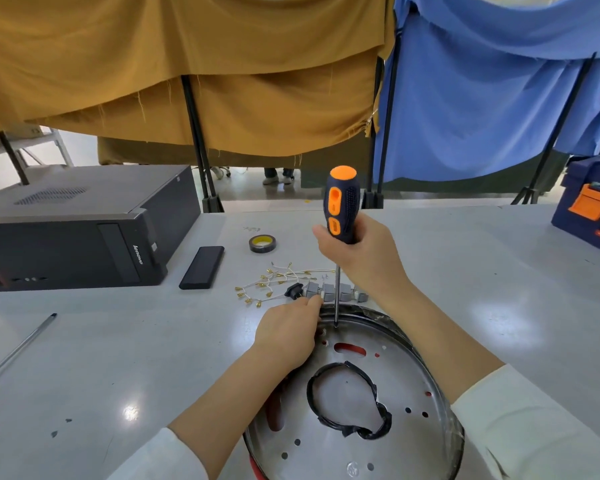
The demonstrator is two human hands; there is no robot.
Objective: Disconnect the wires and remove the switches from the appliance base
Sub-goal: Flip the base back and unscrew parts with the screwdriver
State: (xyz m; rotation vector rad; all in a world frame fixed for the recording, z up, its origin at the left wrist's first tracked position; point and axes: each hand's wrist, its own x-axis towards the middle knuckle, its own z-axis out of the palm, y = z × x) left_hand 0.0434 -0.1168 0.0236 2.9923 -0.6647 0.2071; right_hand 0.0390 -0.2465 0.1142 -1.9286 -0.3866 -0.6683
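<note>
A round metal appliance base (406,382) lies on the table in front of me, with holes, red slots and a loop of black tape (347,403) on its plate. My right hand (361,251) grips an orange and dark blue screwdriver (340,206) upright, its tip down on the base's far rim. My left hand (288,332) rests on the base's left rim with its fingers curled at the edge; what they hold is hidden. Grey switches (333,292) sit in a row just behind the rim. Loose white wires with brass terminals (274,282) lie to their left.
A black computer case (80,230) lies at the left, with a black slab (201,268) and a tape roll (262,243) beside it. A long metal rod (18,351) lies near the left edge. A blue and orange toolbox (589,209) stands at the far right.
</note>
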